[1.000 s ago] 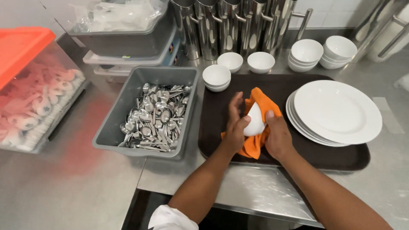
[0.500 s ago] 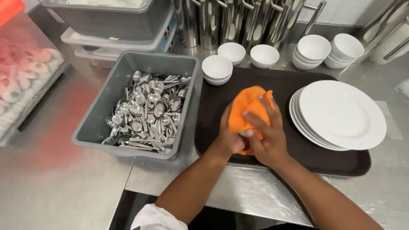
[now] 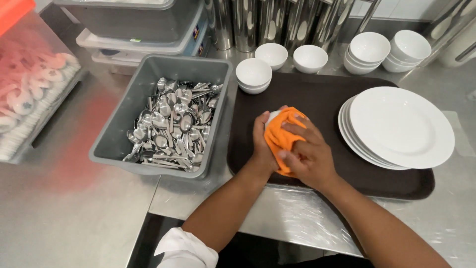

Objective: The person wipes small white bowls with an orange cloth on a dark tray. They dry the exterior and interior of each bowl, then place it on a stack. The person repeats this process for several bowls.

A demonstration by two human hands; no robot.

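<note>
White bowl (image 3: 271, 117), orange cloth (image 3: 280, 135), both hands (image 3: 287, 146) wrapping

**Orange cloth wrapped round a white bowl over the tray**

Both hands meet above the dark tray (image 3: 317, 99). The left hand (image 3: 262, 144) cups a small white bowl (image 3: 271, 116), only a sliver of it showing, while the right hand (image 3: 307, 156) presses an orange cloth (image 3: 281, 134) over it. Just left of the tray sits a grey tub (image 3: 148, 89) heaped with spoons (image 3: 173, 124). On the tray's right side rests a stack of white plates (image 3: 399, 126). More white bowls (image 3: 310, 58) stand along the tray's far edge, in front of upright steel canisters (image 3: 263, 22).
</note>
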